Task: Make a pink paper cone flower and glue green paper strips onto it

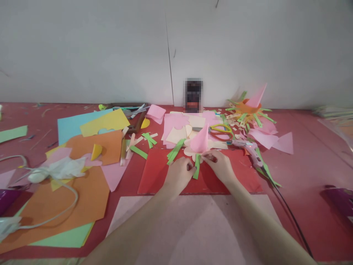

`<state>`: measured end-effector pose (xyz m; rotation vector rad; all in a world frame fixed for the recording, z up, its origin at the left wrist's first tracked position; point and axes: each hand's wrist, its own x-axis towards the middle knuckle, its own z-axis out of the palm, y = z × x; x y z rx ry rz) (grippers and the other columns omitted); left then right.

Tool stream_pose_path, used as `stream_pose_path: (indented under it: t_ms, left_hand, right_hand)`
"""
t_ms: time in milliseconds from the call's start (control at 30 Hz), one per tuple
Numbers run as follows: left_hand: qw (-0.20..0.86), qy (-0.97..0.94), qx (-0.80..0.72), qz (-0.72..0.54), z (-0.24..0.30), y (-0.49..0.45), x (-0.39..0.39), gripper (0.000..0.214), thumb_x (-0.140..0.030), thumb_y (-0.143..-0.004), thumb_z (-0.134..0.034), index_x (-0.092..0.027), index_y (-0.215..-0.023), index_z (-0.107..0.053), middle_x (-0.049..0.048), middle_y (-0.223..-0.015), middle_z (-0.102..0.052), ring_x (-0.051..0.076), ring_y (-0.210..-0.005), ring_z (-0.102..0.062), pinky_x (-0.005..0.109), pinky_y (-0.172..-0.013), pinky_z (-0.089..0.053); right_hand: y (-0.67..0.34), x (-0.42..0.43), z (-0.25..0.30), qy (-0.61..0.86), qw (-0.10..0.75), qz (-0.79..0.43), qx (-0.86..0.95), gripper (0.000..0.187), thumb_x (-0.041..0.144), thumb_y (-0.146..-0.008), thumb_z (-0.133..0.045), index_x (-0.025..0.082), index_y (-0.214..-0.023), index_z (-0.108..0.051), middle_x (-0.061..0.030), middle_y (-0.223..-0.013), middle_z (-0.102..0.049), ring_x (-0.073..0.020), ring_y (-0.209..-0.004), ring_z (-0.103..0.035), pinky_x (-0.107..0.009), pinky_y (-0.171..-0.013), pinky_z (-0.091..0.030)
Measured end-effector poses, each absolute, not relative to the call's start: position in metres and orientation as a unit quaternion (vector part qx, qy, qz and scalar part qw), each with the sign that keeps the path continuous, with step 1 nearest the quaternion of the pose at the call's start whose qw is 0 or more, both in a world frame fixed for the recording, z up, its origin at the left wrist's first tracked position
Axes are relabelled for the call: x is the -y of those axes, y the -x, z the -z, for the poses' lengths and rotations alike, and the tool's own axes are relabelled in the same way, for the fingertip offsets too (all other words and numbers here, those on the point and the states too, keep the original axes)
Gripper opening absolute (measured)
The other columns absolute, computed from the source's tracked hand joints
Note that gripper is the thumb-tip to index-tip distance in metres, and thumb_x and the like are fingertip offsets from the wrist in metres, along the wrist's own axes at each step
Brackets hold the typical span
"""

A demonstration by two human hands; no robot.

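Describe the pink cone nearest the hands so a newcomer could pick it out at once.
A bright red sheet lies on the red table. At its far edge, just beyond the left hand and right hand, sits the pink cone. Cream petals spread from its base; the other pink cone, farther right, rises from orange paper.

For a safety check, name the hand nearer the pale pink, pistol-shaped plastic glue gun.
Right. The right hand sits left of the glue gun, apart; the left hand, farther left.

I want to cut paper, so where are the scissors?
In the head view, right of centre, the scissors lie just behind the nearer pink cone, close to the glue gun.
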<state>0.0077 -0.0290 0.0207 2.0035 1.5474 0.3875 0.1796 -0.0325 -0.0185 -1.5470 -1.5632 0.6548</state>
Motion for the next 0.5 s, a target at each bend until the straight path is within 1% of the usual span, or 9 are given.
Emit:
stream_pose_path:
  t_ms: [133, 267, 333, 400, 500]
  left_hand:
    - [0.291, -0.750, -0.576, -0.147, -0.018, -0.007, 0.029, 0.015, -0.026, -0.075, -0.056, -0.020, -0.065, -0.048, -0.0015, -0.064, -0.055, 0.015, -0.061, -0.053, 0.027, -0.057, -0.037]
    - [0.281, -0.793, -0.515, -0.164, -0.016, -0.007, 0.027, 0.009, -0.019, -0.075, -0.058, -0.020, -0.072, -0.049, -0.0009, -0.073, -0.056, 0.015, -0.070, -0.056, 0.026, -0.062, -0.041]
    - [0.244, -0.817, -0.492, -0.175, -0.018, -0.007, 0.028, 0.007, -0.017, -0.077, -0.057, -0.019, -0.078, -0.050, 0.0006, -0.082, -0.057, 0.017, -0.079, -0.056, 0.028, -0.068, -0.043]
    - [0.180, -0.838, -0.488, -0.163, -0.020, -0.008, 0.031, 0.006, -0.016, -0.080, -0.054, -0.018, -0.085, -0.052, 0.0038, -0.093, -0.057, 0.020, -0.087, -0.056, 0.032, -0.075, -0.045]
    - [0.092, -0.859, -0.488, -0.121, -0.020, -0.008, 0.041, 0.017, -0.017, -0.086, -0.046, -0.016, -0.101, -0.052, 0.0095, -0.106, -0.056, 0.024, -0.095, -0.056, 0.038, -0.078, -0.046]
  right_hand:
    - [-0.180, 0.033, 0.020, 0.611, 0.414, -0.273, 0.618, 0.017, 0.036, -0.076, -0.055, 0.022, -0.079, -0.065, -0.0029, -0.081, -0.067, -0.0162, -0.070, -0.060, -0.029, -0.068, -0.045]
    - [-0.180, 0.033, 0.019, 0.608, 0.419, -0.269, 0.618, 0.015, 0.033, -0.076, -0.056, 0.022, -0.080, -0.065, -0.0025, -0.080, -0.067, -0.0155, -0.069, -0.060, -0.028, -0.068, -0.045]
    - [-0.180, 0.033, 0.018, 0.610, 0.420, -0.265, 0.618, 0.014, 0.032, -0.076, -0.056, 0.022, -0.079, -0.065, -0.0018, -0.079, -0.067, -0.0151, -0.069, -0.060, -0.027, -0.067, -0.045]
    - [-0.180, 0.032, 0.018, 0.610, 0.418, -0.260, 0.621, 0.013, 0.031, -0.076, -0.056, 0.022, -0.078, -0.065, -0.0013, -0.079, -0.067, -0.0150, -0.069, -0.060, -0.027, -0.067, -0.045]
    - [-0.179, 0.032, 0.018, 0.606, 0.412, -0.250, 0.633, 0.012, 0.030, -0.076, -0.055, 0.023, -0.077, -0.064, -0.0015, -0.078, -0.066, -0.0156, -0.070, -0.060, -0.027, -0.068, -0.045]
